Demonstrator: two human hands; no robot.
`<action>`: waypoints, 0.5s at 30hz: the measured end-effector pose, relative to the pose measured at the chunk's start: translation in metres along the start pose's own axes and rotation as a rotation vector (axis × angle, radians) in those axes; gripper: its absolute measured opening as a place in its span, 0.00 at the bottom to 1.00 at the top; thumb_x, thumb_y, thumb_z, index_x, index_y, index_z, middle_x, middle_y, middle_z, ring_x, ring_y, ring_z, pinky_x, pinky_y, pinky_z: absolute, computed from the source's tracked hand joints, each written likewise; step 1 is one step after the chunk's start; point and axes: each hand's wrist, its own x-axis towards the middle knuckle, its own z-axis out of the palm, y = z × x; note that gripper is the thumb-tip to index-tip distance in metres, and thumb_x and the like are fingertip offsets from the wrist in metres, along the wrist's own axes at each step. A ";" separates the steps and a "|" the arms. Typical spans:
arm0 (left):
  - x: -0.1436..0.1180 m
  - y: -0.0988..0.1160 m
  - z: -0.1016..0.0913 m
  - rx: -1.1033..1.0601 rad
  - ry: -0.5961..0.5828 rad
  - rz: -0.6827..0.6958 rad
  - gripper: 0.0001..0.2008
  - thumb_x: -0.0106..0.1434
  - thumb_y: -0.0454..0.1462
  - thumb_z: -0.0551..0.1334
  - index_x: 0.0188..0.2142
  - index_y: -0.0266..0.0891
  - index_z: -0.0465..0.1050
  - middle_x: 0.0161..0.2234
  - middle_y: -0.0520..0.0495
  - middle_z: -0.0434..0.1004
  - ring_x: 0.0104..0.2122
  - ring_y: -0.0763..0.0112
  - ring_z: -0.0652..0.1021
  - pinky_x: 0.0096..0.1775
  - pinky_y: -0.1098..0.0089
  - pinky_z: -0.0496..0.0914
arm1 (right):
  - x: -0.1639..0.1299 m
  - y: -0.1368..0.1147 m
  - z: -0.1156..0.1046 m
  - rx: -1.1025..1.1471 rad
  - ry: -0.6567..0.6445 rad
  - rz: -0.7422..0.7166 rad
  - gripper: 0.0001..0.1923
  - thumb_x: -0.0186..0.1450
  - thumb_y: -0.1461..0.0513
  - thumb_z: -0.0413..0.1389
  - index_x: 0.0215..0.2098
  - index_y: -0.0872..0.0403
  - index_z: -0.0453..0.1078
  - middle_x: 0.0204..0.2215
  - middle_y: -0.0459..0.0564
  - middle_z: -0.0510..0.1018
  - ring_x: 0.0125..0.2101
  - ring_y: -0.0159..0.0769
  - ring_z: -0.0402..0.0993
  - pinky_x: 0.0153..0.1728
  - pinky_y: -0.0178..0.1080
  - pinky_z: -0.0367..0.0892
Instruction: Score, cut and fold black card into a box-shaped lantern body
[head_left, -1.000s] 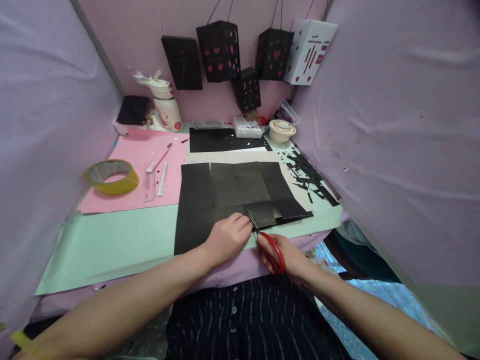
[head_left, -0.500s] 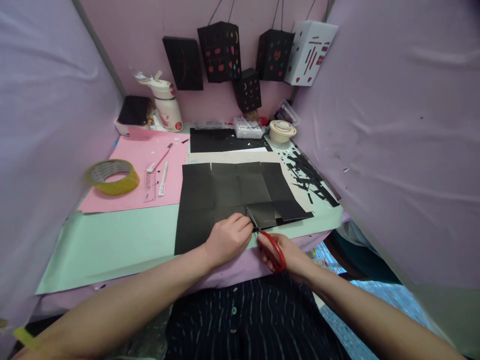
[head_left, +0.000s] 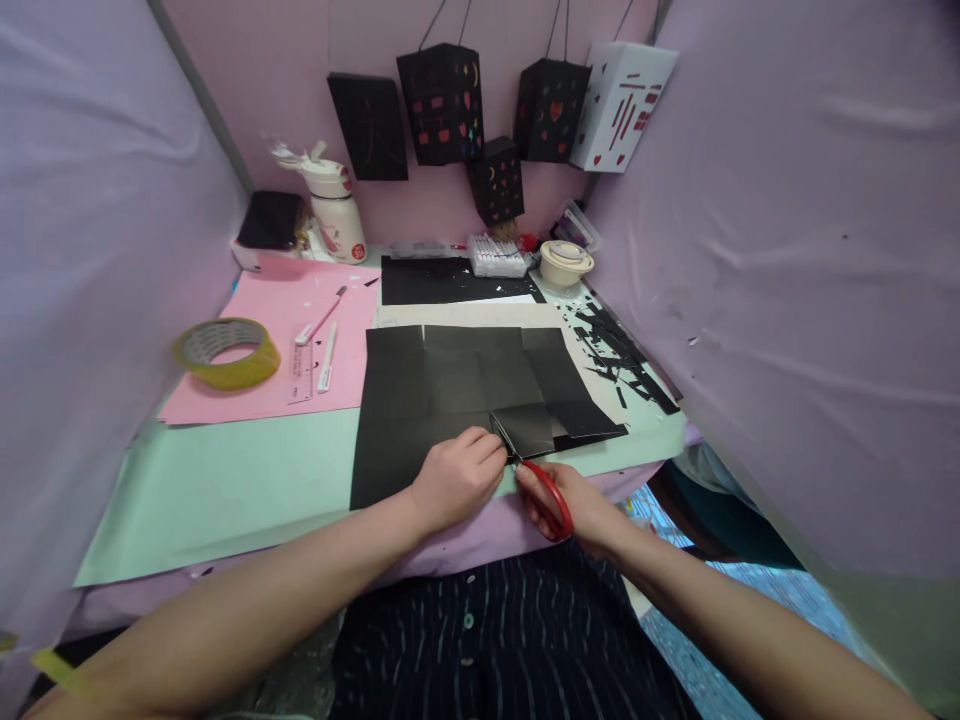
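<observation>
Since the earlier frames the right hand [head_left: 577, 505] has crept slightly forward with the red-handled scissors [head_left: 541, 488]; the left hand [head_left: 456, 478] has hardly shifted, and everything else stays put.

Largest item: the mint-green table covering [head_left: 225, 480], bearing a pink sheet [head_left: 262, 375] on the left. At centre lies the creased black paper sheet [head_left: 450, 385], flat, its long axis running left to right, near edge close to the person. A second black sheet [head_left: 450, 280] lies beyond it. Black offcuts [head_left: 626, 360] are scattered at the right. Paper lanterns [head_left: 442, 100] hang on the back wall. A roll of yellow tape [head_left: 225, 352] sits well to the left.

Left hand: fingers curled, pressing down on the sheet's near edge, just left of the cut line. Right hand: fingers closed through the scissor loops, gripping them. Blades point away and slightly leftward from the near edge into the paper, their tips just beside the left fingertips. The right-hand flap beside the blades is lifted slightly. The uncut paper lies directly ahead of the blades; the right hand is nearer the cut.
</observation>
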 end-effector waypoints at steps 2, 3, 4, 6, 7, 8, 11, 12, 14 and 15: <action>0.000 0.000 0.000 0.000 0.009 0.005 0.10 0.67 0.32 0.55 0.34 0.36 0.74 0.31 0.47 0.75 0.37 0.67 0.75 0.35 0.71 0.70 | 0.000 0.000 0.001 0.020 0.009 0.016 0.29 0.58 0.37 0.53 0.23 0.54 0.61 0.14 0.42 0.67 0.13 0.25 0.60 0.14 0.30 0.54; 0.000 0.000 0.001 0.002 0.013 0.007 0.09 0.67 0.32 0.55 0.34 0.36 0.74 0.31 0.46 0.76 0.37 0.67 0.75 0.35 0.71 0.70 | -0.001 -0.001 0.001 0.031 0.011 0.020 0.30 0.58 0.36 0.53 0.23 0.54 0.61 0.14 0.42 0.67 0.13 0.25 0.60 0.14 0.30 0.54; 0.000 0.000 0.001 0.003 0.016 0.008 0.09 0.67 0.32 0.55 0.34 0.36 0.74 0.31 0.46 0.76 0.37 0.66 0.75 0.34 0.71 0.70 | -0.001 -0.002 0.002 0.040 0.011 0.021 0.30 0.58 0.37 0.53 0.22 0.54 0.61 0.14 0.42 0.67 0.13 0.25 0.60 0.14 0.30 0.54; 0.000 -0.001 0.001 0.004 0.014 0.008 0.09 0.67 0.32 0.55 0.34 0.36 0.74 0.31 0.46 0.76 0.37 0.66 0.75 0.34 0.71 0.70 | -0.002 -0.003 0.003 0.054 0.004 0.012 0.30 0.58 0.37 0.53 0.22 0.54 0.61 0.15 0.42 0.67 0.13 0.24 0.60 0.15 0.30 0.54; 0.000 -0.001 0.001 0.005 0.011 0.006 0.10 0.67 0.32 0.55 0.34 0.36 0.74 0.31 0.46 0.76 0.37 0.66 0.75 0.35 0.71 0.70 | -0.002 -0.004 0.003 0.060 -0.001 0.009 0.30 0.59 0.37 0.53 0.22 0.54 0.61 0.15 0.42 0.67 0.14 0.24 0.60 0.15 0.30 0.54; 0.000 -0.001 0.001 0.004 0.006 0.005 0.10 0.67 0.32 0.54 0.34 0.36 0.74 0.31 0.46 0.76 0.37 0.67 0.75 0.35 0.71 0.70 | -0.003 -0.005 0.003 0.065 -0.007 0.009 0.30 0.59 0.37 0.53 0.22 0.55 0.61 0.16 0.42 0.67 0.14 0.24 0.60 0.15 0.30 0.53; 0.000 -0.001 0.000 0.001 -0.009 0.006 0.11 0.68 0.32 0.53 0.35 0.36 0.74 0.32 0.45 0.75 0.38 0.67 0.75 0.35 0.71 0.71 | -0.003 -0.006 0.002 0.073 -0.020 0.018 0.30 0.59 0.37 0.54 0.22 0.55 0.61 0.16 0.42 0.68 0.14 0.24 0.60 0.15 0.29 0.53; 0.000 0.000 0.000 -0.001 -0.010 0.006 0.12 0.68 0.32 0.52 0.35 0.36 0.74 0.32 0.45 0.75 0.38 0.67 0.75 0.35 0.71 0.71 | -0.003 -0.006 0.002 0.072 -0.024 0.019 0.30 0.59 0.37 0.53 0.22 0.55 0.61 0.16 0.42 0.68 0.14 0.24 0.60 0.15 0.29 0.53; -0.001 0.000 0.001 -0.007 -0.007 0.008 0.12 0.69 0.32 0.52 0.35 0.36 0.74 0.32 0.44 0.75 0.38 0.67 0.75 0.35 0.71 0.71 | -0.002 -0.006 0.001 0.067 -0.032 0.016 0.30 0.59 0.37 0.53 0.22 0.55 0.62 0.16 0.42 0.68 0.14 0.24 0.60 0.15 0.29 0.53; -0.001 -0.001 0.001 -0.010 -0.005 0.008 0.13 0.69 0.32 0.51 0.35 0.36 0.74 0.32 0.44 0.75 0.38 0.67 0.75 0.34 0.71 0.71 | -0.002 -0.006 0.001 0.064 -0.033 0.013 0.30 0.59 0.37 0.53 0.22 0.55 0.62 0.16 0.43 0.68 0.14 0.24 0.60 0.15 0.29 0.54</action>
